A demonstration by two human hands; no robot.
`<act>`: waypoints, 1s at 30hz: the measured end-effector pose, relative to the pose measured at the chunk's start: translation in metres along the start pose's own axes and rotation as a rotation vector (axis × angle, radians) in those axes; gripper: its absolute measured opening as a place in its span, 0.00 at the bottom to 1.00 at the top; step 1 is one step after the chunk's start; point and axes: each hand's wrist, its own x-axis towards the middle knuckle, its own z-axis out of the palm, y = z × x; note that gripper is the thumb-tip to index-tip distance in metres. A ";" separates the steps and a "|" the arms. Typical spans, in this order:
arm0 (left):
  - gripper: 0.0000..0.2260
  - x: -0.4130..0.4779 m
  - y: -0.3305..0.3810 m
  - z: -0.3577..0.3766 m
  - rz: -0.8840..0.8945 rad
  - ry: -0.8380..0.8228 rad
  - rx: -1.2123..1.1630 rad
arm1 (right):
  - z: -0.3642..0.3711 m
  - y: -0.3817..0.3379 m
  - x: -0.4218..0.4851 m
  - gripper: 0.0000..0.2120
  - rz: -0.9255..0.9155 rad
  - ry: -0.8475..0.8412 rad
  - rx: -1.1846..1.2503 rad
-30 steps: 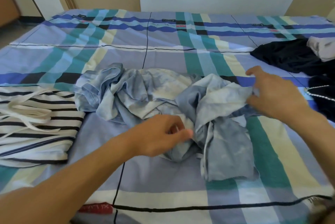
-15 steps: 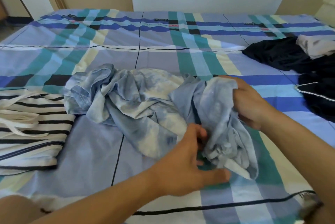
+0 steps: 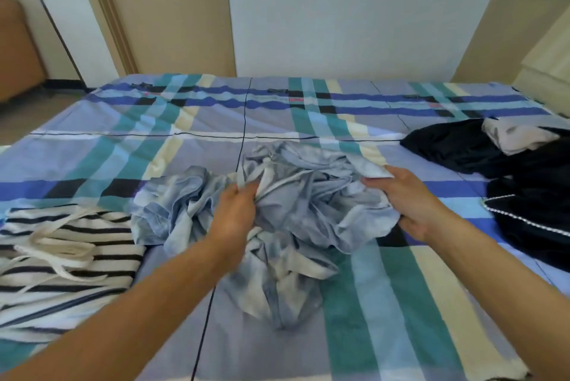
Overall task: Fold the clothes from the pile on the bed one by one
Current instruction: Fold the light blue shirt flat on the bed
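A crumpled pale-blue tie-dye garment [image 3: 311,204] is bunched up in the middle of the plaid bed [image 3: 401,303]. My left hand [image 3: 236,211] grips a fold of it near its centre-left, fingers closed on the cloth. My right hand [image 3: 407,198] holds its right edge, thumb pinching a pale corner. Part of the garment is lifted off the sheet between the two hands, and a loose end hangs down toward me. The pile of dark clothes [image 3: 493,152] lies at the right side of the bed.
A folded black-and-white striped garment [image 3: 61,257] with white straps lies at the left. A pale pinkish piece [image 3: 515,133] sits on top of the dark pile. A black item with white beaded trim [image 3: 530,214] is at the right edge. Wall and door frame stand behind the bed.
Both hands have shifted their grip and raised the blue garment, my left hand moving up to its centre and my right to its right edge. The view has tilted upward.
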 end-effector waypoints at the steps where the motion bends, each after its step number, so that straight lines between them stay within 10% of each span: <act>1: 0.11 0.012 0.023 -0.005 0.063 0.030 0.047 | -0.008 -0.018 0.005 0.12 -0.033 -0.019 -0.093; 9: 0.14 0.049 0.239 -0.012 0.876 0.218 0.634 | -0.079 -0.224 0.032 0.06 -0.388 0.246 -0.890; 14: 0.13 0.044 0.379 0.007 1.143 0.348 0.973 | -0.127 -0.371 0.029 0.09 -0.509 0.514 -0.885; 19: 0.12 0.006 0.480 0.026 0.952 0.439 1.098 | -0.132 -0.465 -0.011 0.13 -0.480 0.348 -0.411; 30: 0.15 0.009 0.411 0.026 0.499 -0.022 0.140 | -0.082 -0.445 -0.022 0.04 -0.364 0.145 -0.371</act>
